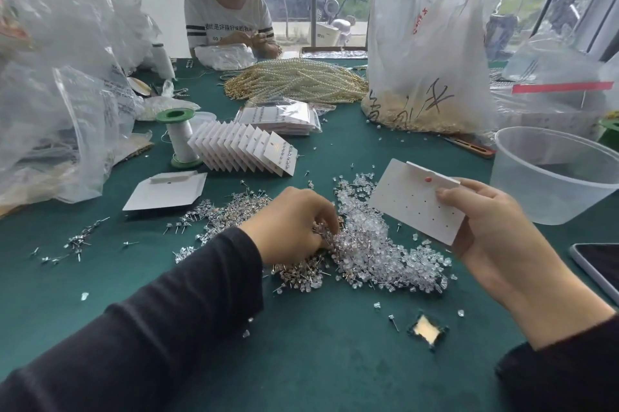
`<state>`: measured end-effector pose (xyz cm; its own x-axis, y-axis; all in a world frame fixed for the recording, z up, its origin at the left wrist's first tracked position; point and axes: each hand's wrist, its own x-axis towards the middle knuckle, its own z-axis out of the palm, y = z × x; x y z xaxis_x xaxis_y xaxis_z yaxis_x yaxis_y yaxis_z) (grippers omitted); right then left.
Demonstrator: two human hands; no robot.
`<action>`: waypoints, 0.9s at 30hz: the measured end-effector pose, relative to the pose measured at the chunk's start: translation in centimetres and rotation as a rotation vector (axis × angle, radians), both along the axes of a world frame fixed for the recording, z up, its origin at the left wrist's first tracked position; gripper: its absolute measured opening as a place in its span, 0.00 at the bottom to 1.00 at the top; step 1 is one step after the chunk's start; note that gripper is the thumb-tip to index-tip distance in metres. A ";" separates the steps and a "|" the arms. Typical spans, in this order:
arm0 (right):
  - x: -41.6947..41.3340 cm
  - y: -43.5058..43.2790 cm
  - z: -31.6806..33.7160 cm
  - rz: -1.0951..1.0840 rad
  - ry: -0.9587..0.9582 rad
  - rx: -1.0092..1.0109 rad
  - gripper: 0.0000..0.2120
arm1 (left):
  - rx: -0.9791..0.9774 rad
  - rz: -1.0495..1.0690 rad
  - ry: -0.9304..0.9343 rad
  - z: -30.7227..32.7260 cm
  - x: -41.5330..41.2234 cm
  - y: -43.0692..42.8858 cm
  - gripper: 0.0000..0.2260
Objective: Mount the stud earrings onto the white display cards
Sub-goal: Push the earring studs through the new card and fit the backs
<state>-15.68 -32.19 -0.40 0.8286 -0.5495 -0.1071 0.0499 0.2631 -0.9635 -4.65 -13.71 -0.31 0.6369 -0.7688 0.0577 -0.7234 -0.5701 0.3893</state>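
Stud earrings [301, 264] are lying in a loose heap on the green tabletop [100, 277], mixed on the right with clear plastic backs [378, 244]. The left hand [294, 227] is resting on the heap, its fingers [326, 210] curling down into the studs; whether they are pinching one cannot be told. The right hand [495, 220] is holding a white display card [415, 203] above the heap's right side, thumb pressing its right edge, the rows of holes empty. Left of the heap another blank card [164, 190] is lying flat. Farther off, a row of filled cards [248, 150] is leaning beside a green-capped spool [179, 136]. Farther still, another person [227, 16] is sitting across the tabletop.
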 end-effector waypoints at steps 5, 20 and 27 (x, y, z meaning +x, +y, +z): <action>0.0 0.1 0.2 -0.010 -0.003 0.006 0.07 | -0.034 -0.079 0.344 2.2 0.6 1.1 0.18; -0.1 1.2 0.0 0.035 0.004 -0.057 0.08 | -0.179 0.100 -0.064 -0.9 0.0 0.9 0.03; 0.1 1.7 -0.8 0.062 0.052 -0.075 0.07 | -0.286 0.096 -0.028 -0.8 0.6 1.8 0.08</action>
<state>-15.55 -30.47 -1.16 0.8558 -0.5052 -0.1114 -0.0146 0.1915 -0.9814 -4.07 -11.91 -1.12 0.7012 -0.6550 0.2815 -0.6840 -0.5067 0.5248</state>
